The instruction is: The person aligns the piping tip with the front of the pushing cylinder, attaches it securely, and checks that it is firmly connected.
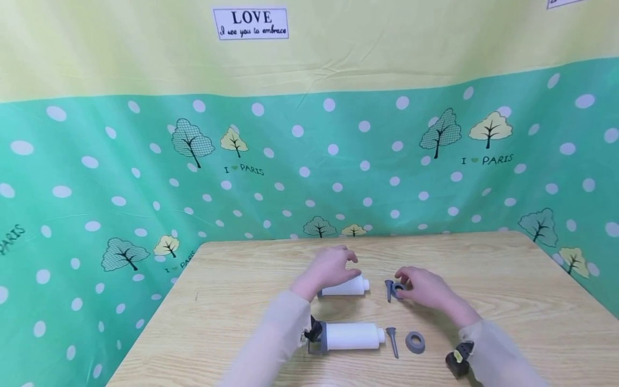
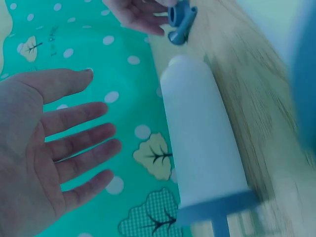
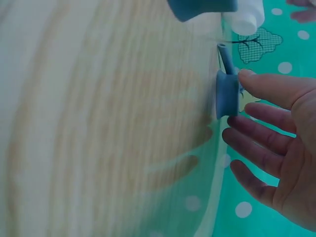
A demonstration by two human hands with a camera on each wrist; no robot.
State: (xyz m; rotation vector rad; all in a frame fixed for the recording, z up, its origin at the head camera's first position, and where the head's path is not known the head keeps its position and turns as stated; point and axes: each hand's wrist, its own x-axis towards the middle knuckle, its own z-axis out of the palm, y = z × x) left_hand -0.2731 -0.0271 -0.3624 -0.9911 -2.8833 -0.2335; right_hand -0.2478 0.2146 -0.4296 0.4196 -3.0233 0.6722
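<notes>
My left hand [image 1: 332, 267] hovers over the far white cylinder [image 1: 344, 286], which lies on its side with a narrow white tip and a grey collar. In the left wrist view the left fingers [image 2: 81, 136] are spread and hold nothing. At the far grey ring [image 1: 398, 291] is my right hand [image 1: 424, 287], its thumb and fingertips right at the ring's edges in the right wrist view, the fingers relaxed. A grey tapered nozzle [image 1: 389, 290] lies against that ring's left side.
Nearer to me lies a second white cylinder [image 1: 352, 336] with a grey collar and end frame. Another grey nozzle [image 1: 392, 342] and grey ring [image 1: 415, 342] lie to its right. The wooden table [image 1: 232, 301] ends at a green dotted curtain [image 1: 271, 204].
</notes>
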